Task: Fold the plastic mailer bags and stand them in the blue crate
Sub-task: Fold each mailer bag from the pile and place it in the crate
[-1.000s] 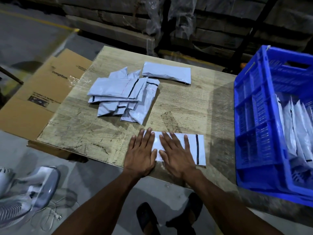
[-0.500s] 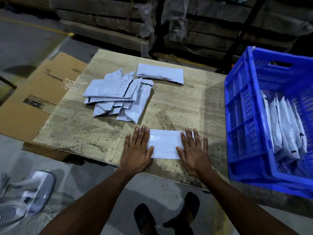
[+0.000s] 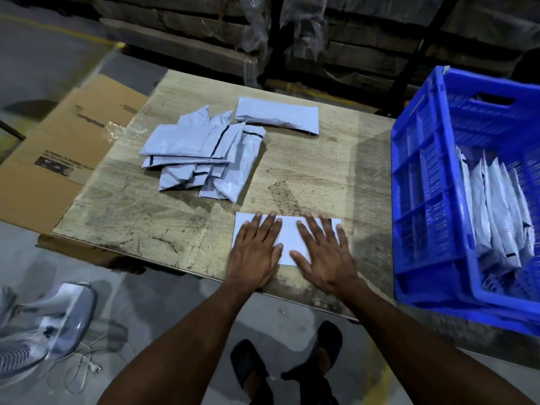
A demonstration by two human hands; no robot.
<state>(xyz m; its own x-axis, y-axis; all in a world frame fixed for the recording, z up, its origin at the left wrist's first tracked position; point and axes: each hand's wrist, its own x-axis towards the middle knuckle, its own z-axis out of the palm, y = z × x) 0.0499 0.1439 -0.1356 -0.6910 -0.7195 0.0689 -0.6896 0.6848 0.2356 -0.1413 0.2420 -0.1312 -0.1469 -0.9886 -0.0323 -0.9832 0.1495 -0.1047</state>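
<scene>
A folded white mailer bag (image 3: 287, 235) lies flat near the front edge of the wooden table (image 3: 146, 217). My left hand (image 3: 257, 252) presses its left part with straight fingers. My right hand (image 3: 324, 255) presses its right part the same way. A loose pile of grey mailer bags (image 3: 201, 153) lies at the table's back left, with one more bag (image 3: 277, 115) behind it. The blue crate (image 3: 423, 200) stands to the right, holding several folded bags (image 3: 496, 211) upright.
A flattened cardboard box (image 3: 73, 147) sticks out under the table's left side. A grey fan with a cable (image 3: 43, 325) lies on the floor at lower left. Stacked wrapped pallets (image 3: 321, 39) run along the back. My sandalled feet (image 3: 286, 366) are below the table edge.
Both hands slid apart along the bag, then came back together over it. The bag's black strip is now mostly covered by my right hand.
</scene>
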